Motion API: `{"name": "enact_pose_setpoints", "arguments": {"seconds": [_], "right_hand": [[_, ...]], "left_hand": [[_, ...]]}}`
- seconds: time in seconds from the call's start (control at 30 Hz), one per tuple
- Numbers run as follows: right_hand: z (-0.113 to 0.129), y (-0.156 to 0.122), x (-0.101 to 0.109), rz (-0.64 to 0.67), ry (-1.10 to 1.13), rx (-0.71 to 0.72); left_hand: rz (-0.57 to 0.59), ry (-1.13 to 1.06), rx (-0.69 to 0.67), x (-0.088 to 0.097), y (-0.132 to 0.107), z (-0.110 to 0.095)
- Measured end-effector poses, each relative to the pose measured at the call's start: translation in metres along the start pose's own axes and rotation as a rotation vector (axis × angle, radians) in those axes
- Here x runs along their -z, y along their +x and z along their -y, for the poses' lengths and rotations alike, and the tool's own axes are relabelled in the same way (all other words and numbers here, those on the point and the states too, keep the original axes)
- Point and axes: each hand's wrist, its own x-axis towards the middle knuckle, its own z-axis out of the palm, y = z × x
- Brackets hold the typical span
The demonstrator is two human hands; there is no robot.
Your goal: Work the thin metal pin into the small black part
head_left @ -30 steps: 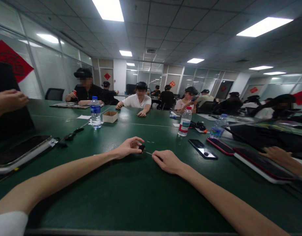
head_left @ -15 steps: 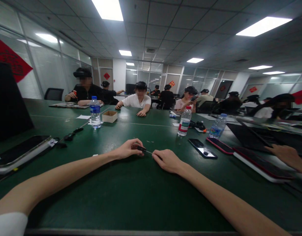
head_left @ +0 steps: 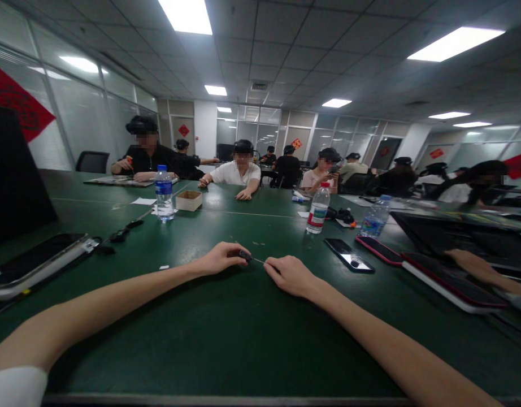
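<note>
Both my forearms stretch out over a dark green table (head_left: 226, 333). My left hand (head_left: 220, 259) is closed, pinching the small black end of a thin tool (head_left: 246, 257). A fine metal shaft runs from that black end to my right hand (head_left: 288, 275), which is closed with its fingertips on the shaft's other end. Both hands rest low on the tabletop, a few centimetres apart. What the tool is I cannot make out.
Two phones (head_left: 350, 255) lie right of my hands beside a red-edged tablet (head_left: 447, 281) and another person's hand (head_left: 468, 261). A dark tablet (head_left: 35, 261) lies at left. Water bottles (head_left: 164, 193) and a small cardboard box (head_left: 190, 200) stand farther back. Several seated people ring the table.
My left hand has rolled its fingers down and closed more tightly round the black end. A neighbour's hand at the far left has gone from view. The hand at right shifted.
</note>
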Motion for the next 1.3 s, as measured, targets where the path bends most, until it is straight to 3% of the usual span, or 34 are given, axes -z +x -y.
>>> {"name": "enact_pose_setpoints", "arguments": {"seconds": [0.2, 0.43, 0.53, 0.8, 1.3], "right_hand": [[0.004, 0.000, 0.003, 0.018, -0.012, -0.022], [0.018, -0.001, 0.000, 0.061, -0.005, -0.120], [0.021, -0.002, 0.002, 0.089, 0.064, -0.139], [0.014, 0.000, 0.003, 0.068, 0.235, -0.023], [0.014, 0.006, -0.003, -0.001, 0.373, -0.056]], "left_hand": [[-0.022, 0.040, -0.009, -0.002, -0.002, 0.000], [-0.086, 0.232, -0.092, -0.003, -0.006, 0.001], [-0.062, 0.140, -0.069, -0.003, -0.006, 0.001], [0.044, -0.146, -0.008, 0.000, -0.005, 0.002], [0.001, -0.352, -0.001, 0.002, -0.001, 0.013]]}}
